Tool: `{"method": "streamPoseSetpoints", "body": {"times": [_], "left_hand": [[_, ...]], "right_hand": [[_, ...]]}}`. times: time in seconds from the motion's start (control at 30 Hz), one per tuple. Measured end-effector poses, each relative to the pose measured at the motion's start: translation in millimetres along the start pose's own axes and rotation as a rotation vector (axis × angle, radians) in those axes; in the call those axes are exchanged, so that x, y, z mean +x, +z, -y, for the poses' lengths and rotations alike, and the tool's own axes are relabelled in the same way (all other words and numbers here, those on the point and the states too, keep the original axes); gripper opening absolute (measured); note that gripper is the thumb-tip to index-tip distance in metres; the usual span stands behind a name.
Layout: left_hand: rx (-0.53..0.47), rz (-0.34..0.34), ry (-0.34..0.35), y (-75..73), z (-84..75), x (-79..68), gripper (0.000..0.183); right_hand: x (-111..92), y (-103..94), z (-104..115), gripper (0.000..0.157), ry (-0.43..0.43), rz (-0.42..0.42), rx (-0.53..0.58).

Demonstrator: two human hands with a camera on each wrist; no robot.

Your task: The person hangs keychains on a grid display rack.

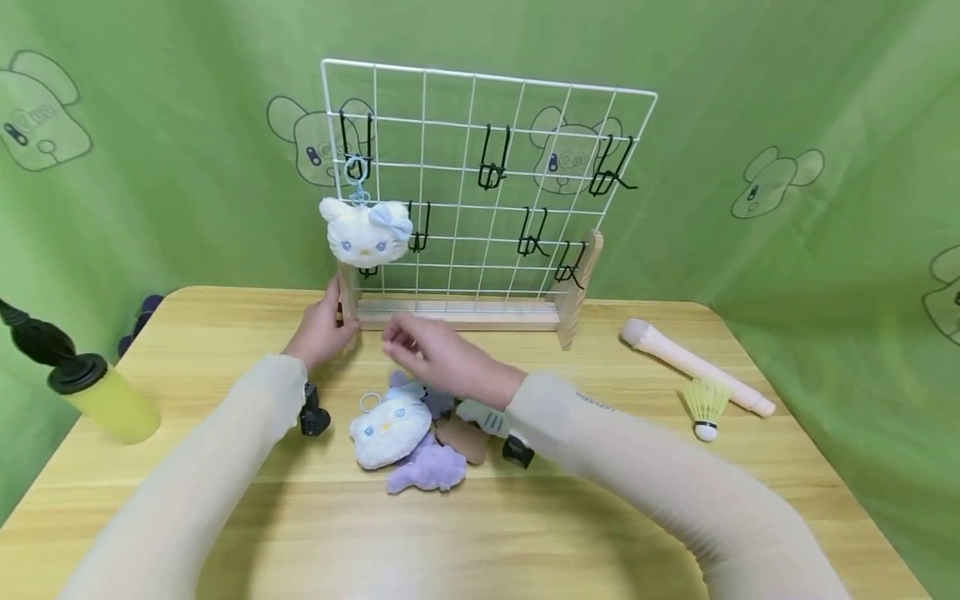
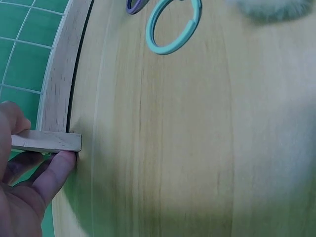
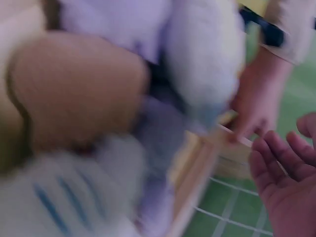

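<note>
My left hand grips the left wooden upright of a white wire grid rack, fingers and thumb on either side of the wood. A white cat-face plush keychain with a pale blue bow hangs by its ring from the upper left black hook. My right hand is raised in front of the rack's base, fingers loosely bent and holding nothing. Below it lies a pile of plush keychains: a white cat face, a purple one, a brown one and a striped grey-green one.
More black hooks hang on the grid. A pale toy microphone and a yellow shuttlecock lie at the right. At the left stands a yellow bottle with a black top. Green curtains surround the wooden table.
</note>
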State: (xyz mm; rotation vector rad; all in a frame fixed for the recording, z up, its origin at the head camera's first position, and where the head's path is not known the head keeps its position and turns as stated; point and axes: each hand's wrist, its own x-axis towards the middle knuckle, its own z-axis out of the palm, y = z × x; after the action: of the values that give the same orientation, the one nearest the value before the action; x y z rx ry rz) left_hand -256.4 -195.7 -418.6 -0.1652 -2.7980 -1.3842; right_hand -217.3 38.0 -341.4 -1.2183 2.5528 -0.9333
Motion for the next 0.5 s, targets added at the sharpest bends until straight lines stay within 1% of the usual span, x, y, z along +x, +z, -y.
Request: {"method": "streamPoseSetpoints", "body": {"times": [0.1, 0.2, 0.33, 0.5], "left_hand": [[0.002, 0.001, 0.008, 3.2, 3.1, 1.7, 0.091], [0.002, 0.002, 0.007, 5.0, 5.5, 3.1, 0.090], [-0.006, 0.004, -0.007, 2.8, 5.7, 2.5, 0.092], [-0.016, 0.005, -0.008, -3.6, 3.4, 1.3, 0.092]], "right_hand": [[-1.9, 22.3, -8.8, 0.023, 0.030, 0.128, -0.028], [-2.4, 37.8, -12.9, 0.024, 0.049, 0.211, -0.075], [2.0, 48.9, -11.6, 0.023, 0.075, 0.244, -0.100], [11.8, 51.9, -4.0, 0.023, 0.132, 0.265, -0.123]]}}
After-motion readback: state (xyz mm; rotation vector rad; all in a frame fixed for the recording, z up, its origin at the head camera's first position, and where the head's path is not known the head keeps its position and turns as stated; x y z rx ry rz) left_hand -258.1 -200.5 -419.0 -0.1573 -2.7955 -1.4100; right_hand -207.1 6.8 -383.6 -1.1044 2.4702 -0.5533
